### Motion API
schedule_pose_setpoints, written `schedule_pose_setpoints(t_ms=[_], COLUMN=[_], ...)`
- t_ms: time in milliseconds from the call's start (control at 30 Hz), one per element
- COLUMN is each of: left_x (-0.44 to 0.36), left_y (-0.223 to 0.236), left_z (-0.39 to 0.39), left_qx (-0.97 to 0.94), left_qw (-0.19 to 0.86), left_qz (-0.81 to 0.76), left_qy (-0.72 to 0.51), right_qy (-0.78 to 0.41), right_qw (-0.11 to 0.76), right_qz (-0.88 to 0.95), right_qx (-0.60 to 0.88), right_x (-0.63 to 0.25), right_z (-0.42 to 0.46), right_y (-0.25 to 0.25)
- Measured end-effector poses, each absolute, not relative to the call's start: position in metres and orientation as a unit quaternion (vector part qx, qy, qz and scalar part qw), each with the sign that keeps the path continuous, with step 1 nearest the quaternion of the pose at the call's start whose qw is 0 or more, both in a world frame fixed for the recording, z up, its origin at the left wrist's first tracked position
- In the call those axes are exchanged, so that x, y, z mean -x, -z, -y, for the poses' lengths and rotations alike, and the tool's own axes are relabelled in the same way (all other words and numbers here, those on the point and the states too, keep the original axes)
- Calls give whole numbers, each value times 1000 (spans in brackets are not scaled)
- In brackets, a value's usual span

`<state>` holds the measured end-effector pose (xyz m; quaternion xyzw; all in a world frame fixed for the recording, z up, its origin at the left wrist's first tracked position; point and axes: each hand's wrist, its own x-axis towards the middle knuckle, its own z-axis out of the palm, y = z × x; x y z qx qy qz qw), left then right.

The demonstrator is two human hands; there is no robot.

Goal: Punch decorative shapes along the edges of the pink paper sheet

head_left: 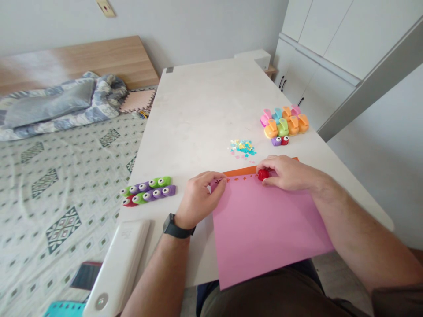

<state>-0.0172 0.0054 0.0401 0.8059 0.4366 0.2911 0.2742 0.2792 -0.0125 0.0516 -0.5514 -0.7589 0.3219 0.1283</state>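
Observation:
A pink sheet of paper [264, 229] lies at the table's near edge, with an orange sheet [238, 171] showing behind its far edge. Small shapes are cut in a row along the pink sheet's far edge. My left hand [205, 193] pinches the far left corner of the pink paper between thumb and fingers. At the far edge, toward the right, my right hand [284, 173] grips a small red craft punch [263, 175]. Fingers hide part of the punch. Just beyond the paper lies a pile of blue, yellow and pink confetti pieces [243, 147].
Several large colourful craft punches [283, 125] stand at the right, with a purple and a red small punch [280, 141] before them. Two rows of small punches [147, 191] sit left. A white device [117, 268] lies at the table's left edge, beside the bed [62, 176].

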Motion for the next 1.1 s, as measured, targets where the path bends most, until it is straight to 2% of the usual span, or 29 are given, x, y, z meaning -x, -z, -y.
schedule_pose_setpoints(t_ms=[533,733,867,1100], left_x=[19,13,-10,-67], left_y=[-39,-55,-75,-67], left_z=[-6,-6,0,-8], left_qx=[-798,-846,-889,-923], left_qw=[299,190,115,143], left_qz=[-441,-409,-375,-347], left_qy=[-282,-283,-237,-84], right_qy=[-311,-290,-275,-269], right_qw=[112,111,112,122], right_qz=[765,771,777,781], right_qx=[552,555,556,550], right_x=[-279,-277,-274,-274], right_z=[11,12,13,13], right_y=[-50,-50,-50,-44])
